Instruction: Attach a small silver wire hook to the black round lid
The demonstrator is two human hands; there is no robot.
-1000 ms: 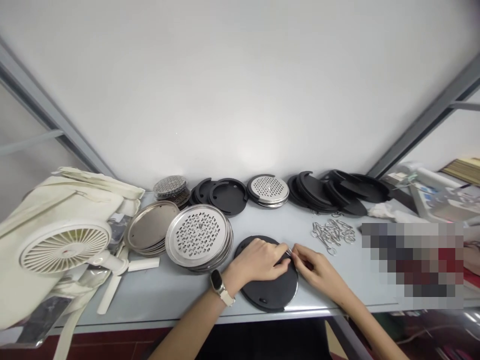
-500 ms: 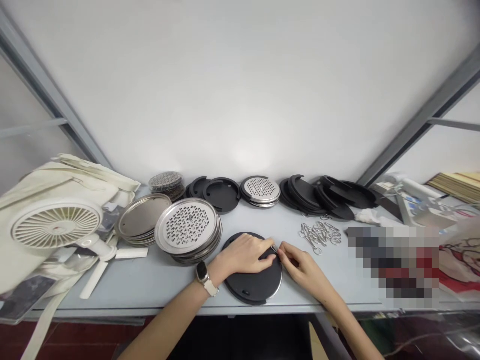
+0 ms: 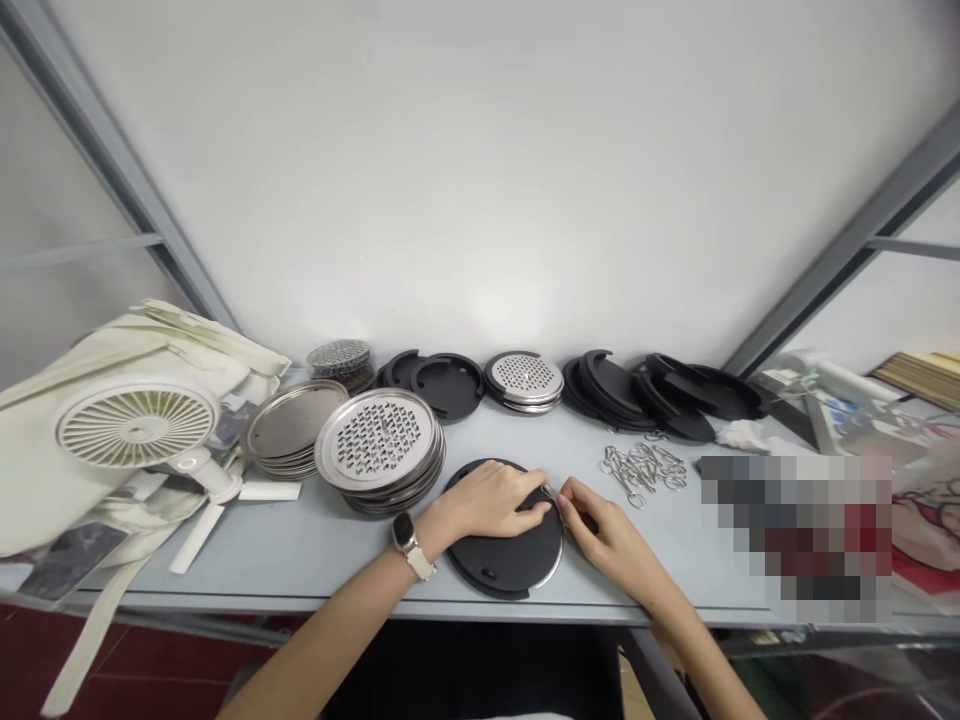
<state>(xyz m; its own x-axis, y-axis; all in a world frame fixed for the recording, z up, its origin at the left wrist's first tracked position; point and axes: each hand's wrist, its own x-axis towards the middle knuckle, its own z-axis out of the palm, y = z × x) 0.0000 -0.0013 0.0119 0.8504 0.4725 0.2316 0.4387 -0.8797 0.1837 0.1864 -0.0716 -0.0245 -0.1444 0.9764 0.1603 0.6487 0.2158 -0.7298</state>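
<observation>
A round black disc (image 3: 510, 565) lies flat on the table, and my left hand (image 3: 487, 500) rests on its upper part, gripping its rim. My right hand (image 3: 600, 525) comes in from the right and pinches a small metal clip (image 3: 550, 491) at the disc's upper right edge. The fingertips of both hands nearly meet there and hide most of the clip. A steel rim shows along the disc's lower right side. A watch (image 3: 405, 535) sits on my left wrist.
Stacks of perforated steel plates (image 3: 377, 438) and plain steel plates (image 3: 292, 420) stand left of the disc. Black discs (image 3: 615, 395) line the back. A heap of wire clips (image 3: 643, 470) lies right. A white fan (image 3: 139, 425) rests on a cloth bag (image 3: 97, 370) at left.
The whole view has shifted slightly as my head moved. Both hands stay at the disc's upper right edge, with the clip still pinched.
</observation>
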